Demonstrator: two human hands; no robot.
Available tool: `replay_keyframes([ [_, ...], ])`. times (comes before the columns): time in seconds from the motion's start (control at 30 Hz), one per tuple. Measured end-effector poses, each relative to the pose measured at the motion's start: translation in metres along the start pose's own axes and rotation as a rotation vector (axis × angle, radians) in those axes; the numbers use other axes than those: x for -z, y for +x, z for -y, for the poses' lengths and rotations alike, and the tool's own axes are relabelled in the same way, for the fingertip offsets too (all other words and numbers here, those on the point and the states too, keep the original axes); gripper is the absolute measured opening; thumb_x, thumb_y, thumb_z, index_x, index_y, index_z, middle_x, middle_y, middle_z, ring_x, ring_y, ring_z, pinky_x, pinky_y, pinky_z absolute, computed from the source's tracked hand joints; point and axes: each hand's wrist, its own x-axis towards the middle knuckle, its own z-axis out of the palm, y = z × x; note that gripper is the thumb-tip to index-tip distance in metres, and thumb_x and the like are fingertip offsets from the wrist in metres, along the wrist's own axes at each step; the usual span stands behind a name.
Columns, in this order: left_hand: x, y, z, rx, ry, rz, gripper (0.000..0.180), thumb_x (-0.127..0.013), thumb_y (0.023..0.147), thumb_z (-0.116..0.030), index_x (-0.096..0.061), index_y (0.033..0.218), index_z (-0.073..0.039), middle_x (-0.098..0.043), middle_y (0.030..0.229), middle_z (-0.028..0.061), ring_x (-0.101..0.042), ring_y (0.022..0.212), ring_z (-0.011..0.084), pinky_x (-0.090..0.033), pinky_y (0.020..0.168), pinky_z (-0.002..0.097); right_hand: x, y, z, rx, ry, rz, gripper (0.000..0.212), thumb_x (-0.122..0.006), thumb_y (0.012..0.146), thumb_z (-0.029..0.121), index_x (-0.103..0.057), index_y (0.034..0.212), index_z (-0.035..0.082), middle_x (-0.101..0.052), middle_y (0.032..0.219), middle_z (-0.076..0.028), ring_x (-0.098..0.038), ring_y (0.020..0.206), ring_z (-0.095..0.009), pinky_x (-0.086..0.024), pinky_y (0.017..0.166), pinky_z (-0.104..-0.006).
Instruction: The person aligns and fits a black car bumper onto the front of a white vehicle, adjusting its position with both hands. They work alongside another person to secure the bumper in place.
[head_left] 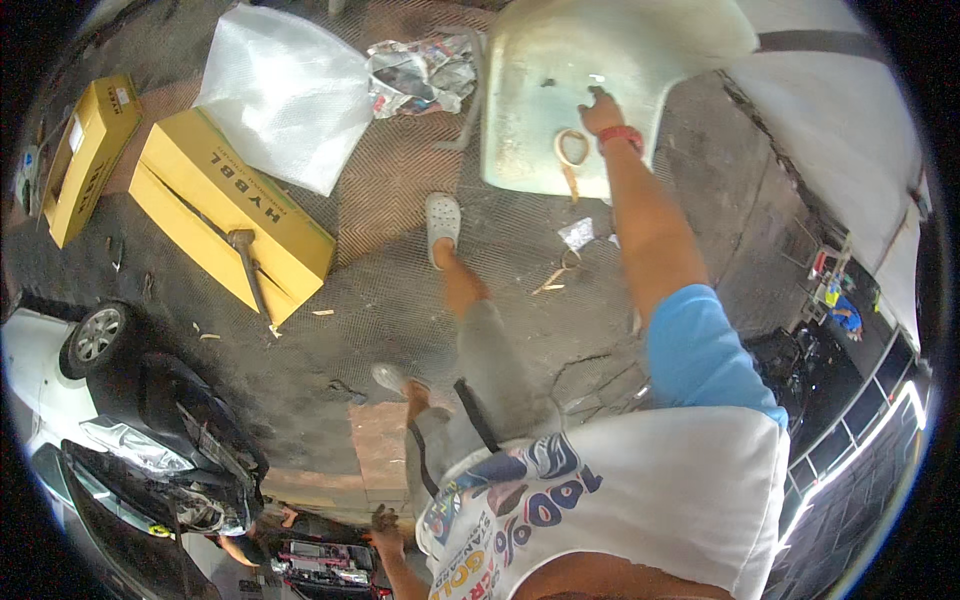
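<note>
pale plastic chair seat (560,90) lies under the right hand (600,108), grip resting loosely on it; a tape roll (572,147) sits just nearer; left hand unseen.

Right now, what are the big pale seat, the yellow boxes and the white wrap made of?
The pale chair seat looks like hard, scuffed plastic. The yellow boxes seem cardboard, matte with folded edges. The white wrap looks like bubble-wrap plastic, dimpled and see-through.

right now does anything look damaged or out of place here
Yes. The car at lower left has its front bumper off, with inner parts exposed. Crumpled newspaper and wood scraps litter the floor. The right hand rests on a pale panel.
</note>
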Motion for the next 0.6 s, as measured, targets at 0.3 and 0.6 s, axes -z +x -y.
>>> replay_keyframes([
  [0.3,-0.043,0.034,-0.063,-0.246,0.085,-0.155,0.042,-0.061,0.102,-0.025,-0.056,0.135,0.0,-0.066,0.121,0.018,-0.063,0.11,0.0261,-0.049,0.098,0.0367,-0.073,0.083,-0.014,0.672,-0.85,-0.421,0.02,-0.061,0.089,0.021,-0.072,0.09,0.004,-0.072,0.087,-0.017,-0.071,0.082,-0.032,-0.055,0.07,-0.0459],
  [0.6,-0.026,-0.001,0.122,-0.167,-0.068,-0.132,0.047,-0.066,0.097,-0.034,-0.059,0.135,-0.006,-0.068,0.124,0.021,-0.068,0.109,0.0272,-0.052,0.096,0.0377,-0.112,-0.299,0.136,0.311,-0.048,-0.013,0.029,-0.068,0.084,0.025,-0.075,0.097,0.0,-0.074,0.098,-0.022,-0.071,0.097,-0.04,-0.055,0.088,-0.0458],
])
